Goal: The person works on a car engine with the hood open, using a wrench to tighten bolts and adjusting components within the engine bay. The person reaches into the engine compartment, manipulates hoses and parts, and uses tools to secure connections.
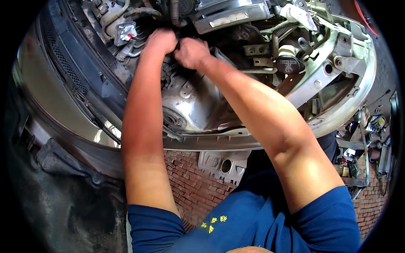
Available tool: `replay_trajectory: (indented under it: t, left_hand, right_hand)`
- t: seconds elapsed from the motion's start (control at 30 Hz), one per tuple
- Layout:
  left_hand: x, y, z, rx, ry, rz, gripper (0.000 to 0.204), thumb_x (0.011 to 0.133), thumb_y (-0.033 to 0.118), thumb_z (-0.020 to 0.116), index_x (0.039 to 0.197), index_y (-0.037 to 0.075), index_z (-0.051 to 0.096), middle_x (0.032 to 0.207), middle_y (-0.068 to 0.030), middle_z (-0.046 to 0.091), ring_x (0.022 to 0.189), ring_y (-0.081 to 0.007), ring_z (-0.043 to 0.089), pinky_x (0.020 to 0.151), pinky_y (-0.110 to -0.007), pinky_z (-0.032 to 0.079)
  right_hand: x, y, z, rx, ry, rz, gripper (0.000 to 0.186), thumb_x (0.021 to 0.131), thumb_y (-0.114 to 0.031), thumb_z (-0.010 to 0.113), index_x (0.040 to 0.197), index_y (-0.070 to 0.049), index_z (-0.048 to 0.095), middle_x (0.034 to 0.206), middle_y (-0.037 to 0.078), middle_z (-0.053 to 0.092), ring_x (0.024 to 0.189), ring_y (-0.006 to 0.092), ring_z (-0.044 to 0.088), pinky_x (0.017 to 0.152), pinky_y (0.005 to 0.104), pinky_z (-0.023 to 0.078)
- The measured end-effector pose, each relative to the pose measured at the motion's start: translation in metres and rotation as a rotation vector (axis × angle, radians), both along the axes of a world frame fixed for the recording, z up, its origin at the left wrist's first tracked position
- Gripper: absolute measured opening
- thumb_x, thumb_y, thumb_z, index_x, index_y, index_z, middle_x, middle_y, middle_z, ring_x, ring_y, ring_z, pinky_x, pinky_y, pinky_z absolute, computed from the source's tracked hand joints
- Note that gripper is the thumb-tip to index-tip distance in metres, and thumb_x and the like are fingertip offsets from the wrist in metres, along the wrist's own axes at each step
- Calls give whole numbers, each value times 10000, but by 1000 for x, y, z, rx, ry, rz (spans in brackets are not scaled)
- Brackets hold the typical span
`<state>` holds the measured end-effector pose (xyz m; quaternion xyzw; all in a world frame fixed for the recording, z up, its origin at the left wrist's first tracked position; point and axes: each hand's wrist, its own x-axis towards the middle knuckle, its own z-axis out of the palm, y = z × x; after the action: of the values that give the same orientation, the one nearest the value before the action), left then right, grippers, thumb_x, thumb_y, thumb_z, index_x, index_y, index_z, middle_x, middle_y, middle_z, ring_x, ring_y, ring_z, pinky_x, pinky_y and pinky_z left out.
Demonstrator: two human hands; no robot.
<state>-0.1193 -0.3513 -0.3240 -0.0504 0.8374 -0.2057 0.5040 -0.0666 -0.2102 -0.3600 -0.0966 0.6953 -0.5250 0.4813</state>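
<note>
Both my bare arms reach into a car's open engine bay. My left hand (162, 41) is bent down among dark hoses, its fingers curled and their tips out of sight. Close on its right is my right hand (192, 52), closed with the knuckles up. Whatever either hand grips is hidden in shadow. Beside my left hand sits a metal fitting with a red spot (126, 33) and thin pipes. Below my right hand lies a silvery strut tower (190, 99). A dark corrugated hose (174, 12) comes down just beyond the hands.
A silver box-shaped housing (232, 17) is at the far side. Right of it are a black round reservoir cap (290, 65) and a crumpled white cloth or bag (297, 16). The fender edge (211, 143) runs before me. Metal parts (375, 124) lie at the right above the brick floor (185, 175).
</note>
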Motion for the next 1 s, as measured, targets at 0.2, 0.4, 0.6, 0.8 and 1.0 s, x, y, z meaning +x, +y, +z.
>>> replay_trajectory:
  t: [0.2,0.4,0.6,0.8,1.0]
  left_hand:
    - [-17,44,13,-82,153,66,614,918,595,648,1290,116,745,1438,-184,643,1352,-362,593,1130,-519,446]
    - [-8,39,4,-385,242,-83,882,818,769,684,1469,175,636,1724,-174,288,1573,-433,264,1252,-538,258]
    - [-15,5,-25,-149,155,312,800,864,538,726,1557,189,530,1668,-137,428,1541,-392,380,1230,-508,355]
    - [-18,5,-22,-41,158,209,596,880,429,723,1432,211,666,1533,-69,602,1423,-275,564,1184,-441,447]
    - [-19,-9,-26,-51,63,275,686,849,472,758,1469,210,628,1533,-67,601,1426,-250,558,1211,-410,414]
  right_hand:
    - [10,1,7,89,110,-67,653,879,-382,668,1404,0,596,1382,304,627,1361,469,541,1222,561,330]
    - [14,0,24,66,125,-56,829,879,-477,669,1476,75,509,1472,296,540,1434,450,460,1248,535,290]
    - [14,-3,-16,-31,43,-167,548,950,-452,584,1261,-14,692,1267,276,677,1237,442,607,1103,517,444]
    - [24,-9,-77,226,375,66,353,1012,-319,522,1087,-66,757,1119,205,752,1043,416,703,939,513,545]
    - [33,-20,-125,327,72,-215,333,1011,-294,612,1281,-127,714,1293,154,717,1182,324,673,996,427,538]
